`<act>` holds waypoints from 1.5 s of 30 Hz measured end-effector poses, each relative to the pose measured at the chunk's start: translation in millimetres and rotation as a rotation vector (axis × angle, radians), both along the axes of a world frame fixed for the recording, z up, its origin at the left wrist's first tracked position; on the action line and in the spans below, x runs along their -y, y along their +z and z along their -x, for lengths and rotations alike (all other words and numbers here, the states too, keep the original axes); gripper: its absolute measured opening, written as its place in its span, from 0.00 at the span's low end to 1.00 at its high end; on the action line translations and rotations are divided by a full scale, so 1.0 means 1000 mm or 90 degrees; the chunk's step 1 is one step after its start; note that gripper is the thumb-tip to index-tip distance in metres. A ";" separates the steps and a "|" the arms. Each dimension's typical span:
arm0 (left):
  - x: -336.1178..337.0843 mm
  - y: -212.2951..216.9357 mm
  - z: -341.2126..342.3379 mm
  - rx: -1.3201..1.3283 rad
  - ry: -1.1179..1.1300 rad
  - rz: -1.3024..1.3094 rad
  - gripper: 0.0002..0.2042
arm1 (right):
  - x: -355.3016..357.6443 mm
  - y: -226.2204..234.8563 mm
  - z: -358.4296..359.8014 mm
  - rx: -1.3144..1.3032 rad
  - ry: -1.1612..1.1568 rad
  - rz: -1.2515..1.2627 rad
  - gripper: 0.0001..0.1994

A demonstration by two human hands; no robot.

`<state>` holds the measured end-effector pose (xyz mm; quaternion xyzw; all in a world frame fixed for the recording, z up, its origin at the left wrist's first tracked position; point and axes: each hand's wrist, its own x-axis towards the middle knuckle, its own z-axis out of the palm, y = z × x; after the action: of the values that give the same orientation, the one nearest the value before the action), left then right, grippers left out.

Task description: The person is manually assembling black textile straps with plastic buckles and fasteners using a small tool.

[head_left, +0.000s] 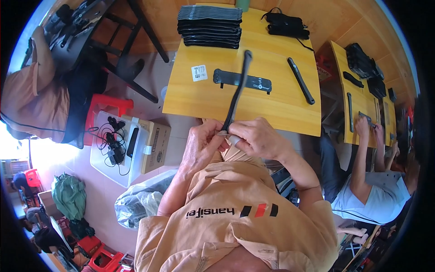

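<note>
While both hands meet at the table's near edge, the left hand (205, 144) and right hand (254, 137) pinch the near end of a long black strap (236, 93), fingers closed on it. The strap rises toward twelve o'clock over the wooden table (281, 102), crossing a flat black band (242, 80). At one o'clock lies a black bar (300, 80); farthest, a stack of dark straps (209, 26).

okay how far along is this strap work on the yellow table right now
Looks done: a stack of black straps sits at the table's far edge. In hand: the left hand and right hand pinch one strap's near end. Left, probably: a flat piece and another strap lie loose.
</note>
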<state>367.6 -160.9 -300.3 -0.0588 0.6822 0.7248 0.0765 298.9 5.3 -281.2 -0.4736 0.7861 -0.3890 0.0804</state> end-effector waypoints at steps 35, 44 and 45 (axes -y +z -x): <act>-0.009 0.015 -0.010 0.032 0.005 -0.010 0.04 | -0.009 0.003 0.000 0.121 0.088 0.017 0.03; -0.005 0.003 -0.003 0.082 -0.055 -0.101 0.08 | -0.009 -0.009 -0.010 0.792 -0.013 0.213 0.10; -0.006 0.005 -0.003 0.082 -0.055 -0.101 0.08 | -0.008 -0.012 -0.010 0.665 -0.013 0.215 0.10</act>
<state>370.2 -154.6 -294.8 -0.0696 0.6186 0.7670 0.1555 309.3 13.1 -293.6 -0.2160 0.5730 -0.6938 0.3789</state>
